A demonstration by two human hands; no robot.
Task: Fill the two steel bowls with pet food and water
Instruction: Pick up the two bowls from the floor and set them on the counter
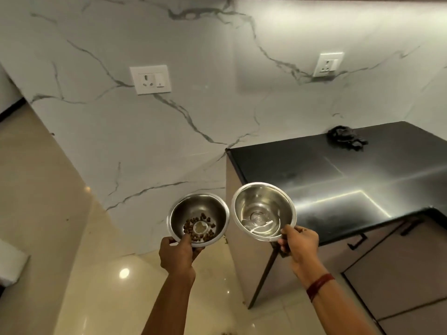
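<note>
Marble, white with grey veins, makes the wall (169, 129) that fills the view from nine o'clock round to two o'clock. Glossy cream floor tiles (60, 213) spread at seven and eight o'clock. A black countertop (338, 170) juts in at three o'clock, with grey cabinet fronts (391, 281) below it at five o'clock. Both task things hang in the air near six o'clock, over the floor beside the cabinet's end. The water bowl (263, 211) sits at one o'clock of the food bowl (198, 217), their rims just beside each other. The left hand (177, 256) pinches the food bowl's near rim, thumb hooked inside, the other fingers curled beneath. The right hand (300, 243) grips the water bowl likewise, thumb over the rim; its other fingers are mostly hidden underneath. Holding each bowl by the near edge, about level, likely keeps the water (258, 224) from slopping and the kibble (193, 232) pooled at the bottom. Both bowls look filled, though shallowly, so the task seems close to done, with only setting them down left. A crumpled black thing (346, 139) lies on the countertop at two o'clock; I cannot tell what it is. Two sockets (150, 79) dot the wall.
</note>
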